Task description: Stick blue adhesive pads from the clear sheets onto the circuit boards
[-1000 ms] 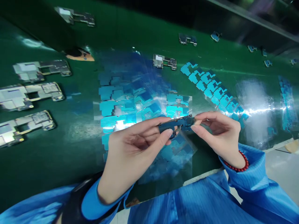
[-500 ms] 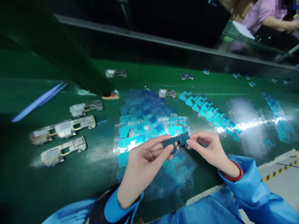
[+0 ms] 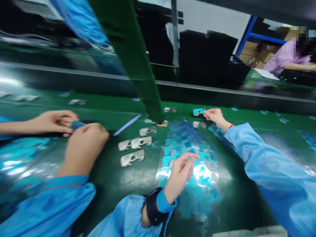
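My right hand (image 3: 216, 118) reaches to the far strip of the bench, its fingertips pinching the right end of a circuit board (image 3: 198, 112) with a bright blue face. My left hand (image 3: 179, 174) hovers over a clear sheet of blue film pieces (image 3: 170, 151), fingers loosely bent and slightly apart, with nothing visible in them. Just in front of my right hand lies a silver circuit board (image 3: 199, 124). Left of the film sheet, several silver-grey boards (image 3: 132, 158) rest on the green bench top.
At the left, a co-worker's hands (image 3: 84, 144) hold a small blue piece. A green post (image 3: 140, 65) rises from the bench near blue tweezers (image 3: 127, 125). More boards (image 3: 170, 109) dot the far strip. Another person in a pink top (image 3: 281, 57) sits at the back right.
My right hand has carried the board forward to the far strip, away from my left hand, which has let go of it. The view has swung left and up, bringing in the co-worker's hands.
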`<state>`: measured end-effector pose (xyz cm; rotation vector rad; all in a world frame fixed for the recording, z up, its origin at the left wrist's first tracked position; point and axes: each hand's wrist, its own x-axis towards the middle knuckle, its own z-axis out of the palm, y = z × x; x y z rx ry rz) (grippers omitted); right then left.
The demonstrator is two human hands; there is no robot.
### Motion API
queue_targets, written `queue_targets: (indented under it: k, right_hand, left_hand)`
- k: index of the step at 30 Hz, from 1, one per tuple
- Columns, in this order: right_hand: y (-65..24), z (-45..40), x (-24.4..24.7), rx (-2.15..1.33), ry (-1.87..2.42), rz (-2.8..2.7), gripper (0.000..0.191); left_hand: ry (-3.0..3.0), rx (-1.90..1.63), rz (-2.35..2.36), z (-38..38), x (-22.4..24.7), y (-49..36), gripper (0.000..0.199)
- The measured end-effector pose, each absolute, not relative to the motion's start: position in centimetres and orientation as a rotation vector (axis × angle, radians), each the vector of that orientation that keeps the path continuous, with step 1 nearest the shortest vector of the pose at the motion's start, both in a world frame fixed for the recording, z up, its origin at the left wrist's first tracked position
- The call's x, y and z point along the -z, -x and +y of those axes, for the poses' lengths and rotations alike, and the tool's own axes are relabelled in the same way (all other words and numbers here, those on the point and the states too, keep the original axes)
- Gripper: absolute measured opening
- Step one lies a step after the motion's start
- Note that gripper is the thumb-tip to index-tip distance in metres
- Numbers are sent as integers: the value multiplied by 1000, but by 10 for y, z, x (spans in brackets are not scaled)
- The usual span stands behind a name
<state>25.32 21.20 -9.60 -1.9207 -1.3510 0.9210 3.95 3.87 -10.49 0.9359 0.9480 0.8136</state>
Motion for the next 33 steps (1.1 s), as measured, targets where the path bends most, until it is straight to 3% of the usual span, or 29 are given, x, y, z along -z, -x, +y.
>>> queue_targets:
  k: [9, 12, 17, 21, 25, 30, 33]
  right_hand:
    - [-267, 259, 122, -357, 1800, -1930, 30]
    - [-242, 291, 143, -293, 1617, -2162, 31]
    - [-192, 322, 170, -192, 1533, -2316, 40]
    - [-186, 329, 171, -164, 1463, -2386, 26]
    - [-201, 324, 157, -178, 1445, -2402, 32]
    - [-229, 287, 128, -118, 1463, -2329, 36]
    - [-244, 232, 116, -92, 1308, -2252, 35]
  left_hand:
    - [-871, -892, 981, 34, 107, -49, 22]
    - [-834, -911, 978, 38, 108, -50, 13]
    - [-782, -911, 963, 40, 112, -51, 15]
    - [-766, -886, 962, 40, 123, -52, 15]
    - [-686, -948, 918, 41, 128, -55, 9]
    - [-633, -1044, 887, 47, 127, -58, 20]
    - [-599, -1115, 866, 48, 127, -57, 53]
